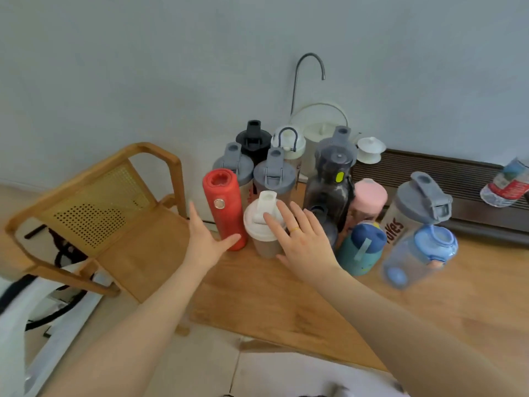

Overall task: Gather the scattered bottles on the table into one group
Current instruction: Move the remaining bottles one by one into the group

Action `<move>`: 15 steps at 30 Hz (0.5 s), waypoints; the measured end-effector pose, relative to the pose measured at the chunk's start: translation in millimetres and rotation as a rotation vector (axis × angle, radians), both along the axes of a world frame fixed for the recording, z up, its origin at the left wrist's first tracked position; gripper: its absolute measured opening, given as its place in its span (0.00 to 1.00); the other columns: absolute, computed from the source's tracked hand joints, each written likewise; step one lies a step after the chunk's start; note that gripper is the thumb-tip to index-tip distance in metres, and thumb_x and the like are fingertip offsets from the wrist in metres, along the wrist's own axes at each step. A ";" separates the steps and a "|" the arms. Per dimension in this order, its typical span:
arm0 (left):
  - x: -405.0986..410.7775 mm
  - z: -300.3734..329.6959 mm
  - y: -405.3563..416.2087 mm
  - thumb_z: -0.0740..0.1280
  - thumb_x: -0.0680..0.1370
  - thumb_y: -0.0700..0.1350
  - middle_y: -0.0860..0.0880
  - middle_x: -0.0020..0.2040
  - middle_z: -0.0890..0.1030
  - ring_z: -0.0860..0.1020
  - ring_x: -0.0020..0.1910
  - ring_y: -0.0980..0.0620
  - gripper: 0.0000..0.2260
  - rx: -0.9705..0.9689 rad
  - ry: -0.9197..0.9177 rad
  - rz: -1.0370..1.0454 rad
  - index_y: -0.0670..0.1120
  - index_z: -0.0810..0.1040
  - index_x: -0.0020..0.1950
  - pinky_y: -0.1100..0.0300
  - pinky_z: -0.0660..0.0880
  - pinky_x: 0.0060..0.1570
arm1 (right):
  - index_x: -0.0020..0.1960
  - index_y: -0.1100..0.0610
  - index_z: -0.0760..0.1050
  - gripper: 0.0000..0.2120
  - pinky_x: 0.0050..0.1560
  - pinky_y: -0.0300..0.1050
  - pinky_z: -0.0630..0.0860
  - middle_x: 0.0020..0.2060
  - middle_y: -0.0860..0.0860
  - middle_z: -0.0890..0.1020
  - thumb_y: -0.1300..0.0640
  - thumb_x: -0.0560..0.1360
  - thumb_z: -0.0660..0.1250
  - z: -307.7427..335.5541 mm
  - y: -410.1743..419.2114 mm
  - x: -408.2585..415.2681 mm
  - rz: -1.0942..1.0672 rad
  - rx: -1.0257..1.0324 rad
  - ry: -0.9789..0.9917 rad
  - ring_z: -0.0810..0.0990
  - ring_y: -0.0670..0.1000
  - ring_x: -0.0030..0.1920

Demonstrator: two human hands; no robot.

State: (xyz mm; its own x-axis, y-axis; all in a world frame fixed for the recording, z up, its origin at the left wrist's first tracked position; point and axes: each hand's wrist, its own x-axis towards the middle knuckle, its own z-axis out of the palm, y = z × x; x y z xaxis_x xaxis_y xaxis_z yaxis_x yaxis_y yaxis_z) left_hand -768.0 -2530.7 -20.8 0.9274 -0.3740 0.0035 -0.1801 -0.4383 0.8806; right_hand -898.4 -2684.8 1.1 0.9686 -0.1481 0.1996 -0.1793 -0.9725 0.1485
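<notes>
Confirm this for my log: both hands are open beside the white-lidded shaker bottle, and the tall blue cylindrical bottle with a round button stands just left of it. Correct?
Not quite. The tall cylindrical bottle with the round button is red, not blue, as the head view shows. The rest holds: the left hand and right hand are open beside the white-lidded shaker bottle, and that red bottle stands just left of it.

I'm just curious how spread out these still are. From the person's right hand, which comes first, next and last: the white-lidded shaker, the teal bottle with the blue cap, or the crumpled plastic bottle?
1. The white-lidded shaker, right under the fingers of the right hand.
2. The teal bottle, just to that hand's right, in the group.
3. The crumpled plastic bottle, lying far right, apart from the group.
</notes>
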 end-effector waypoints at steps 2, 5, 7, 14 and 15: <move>11.1 -11.4 -2.7 0.76 0.66 0.40 0.44 0.74 0.59 0.62 0.71 0.47 0.52 -0.065 0.159 -0.119 0.47 0.38 0.74 0.53 0.60 0.69 | 0.67 0.52 0.63 0.44 0.58 0.54 0.75 0.62 0.57 0.77 0.49 0.56 0.79 -7.3 10.2 7.7 -0.091 -0.026 0.005 0.78 0.59 0.59; 18.3 -21.7 -9.0 0.74 0.68 0.39 0.43 0.70 0.68 0.70 0.66 0.45 0.44 -0.081 0.182 -0.155 0.47 0.46 0.73 0.56 0.65 0.63 | 0.68 0.52 0.62 0.44 0.59 0.54 0.75 0.61 0.57 0.78 0.51 0.57 0.79 -15.6 18.6 8.4 -0.159 -0.072 0.009 0.79 0.57 0.58; 22.4 -23.7 -9.5 0.73 0.69 0.39 0.42 0.69 0.69 0.70 0.66 0.44 0.40 -0.058 0.166 -0.153 0.44 0.51 0.72 0.57 0.65 0.62 | 0.69 0.52 0.60 0.44 0.59 0.53 0.75 0.61 0.57 0.79 0.51 0.59 0.78 -15.9 20.0 6.7 -0.169 -0.098 0.010 0.79 0.56 0.58; 34.8 -19.5 4.2 0.71 0.71 0.44 0.44 0.70 0.68 0.71 0.65 0.43 0.37 0.018 0.211 -0.287 0.46 0.51 0.72 0.51 0.68 0.64 | 0.69 0.56 0.66 0.35 0.62 0.52 0.73 0.62 0.57 0.78 0.61 0.64 0.75 -8.0 18.1 -6.4 -0.102 -0.170 -0.007 0.79 0.56 0.60; 35.2 -18.0 7.9 0.71 0.72 0.44 0.45 0.70 0.67 0.71 0.65 0.44 0.37 0.044 0.211 -0.313 0.46 0.50 0.73 0.53 0.68 0.62 | 0.68 0.56 0.67 0.34 0.64 0.52 0.70 0.63 0.57 0.78 0.62 0.65 0.74 -6.1 17.1 -11.2 -0.086 -0.191 -0.001 0.77 0.56 0.62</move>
State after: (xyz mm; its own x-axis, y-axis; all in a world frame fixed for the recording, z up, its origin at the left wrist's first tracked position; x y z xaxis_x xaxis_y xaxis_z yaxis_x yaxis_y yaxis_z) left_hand -732.8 -2522.8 -38.7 0.7467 -0.6349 -0.1981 -0.1280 -0.4294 0.8940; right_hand -909.6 -2667.7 -5.0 0.9540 -0.1892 0.2326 -0.2602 -0.9078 0.3290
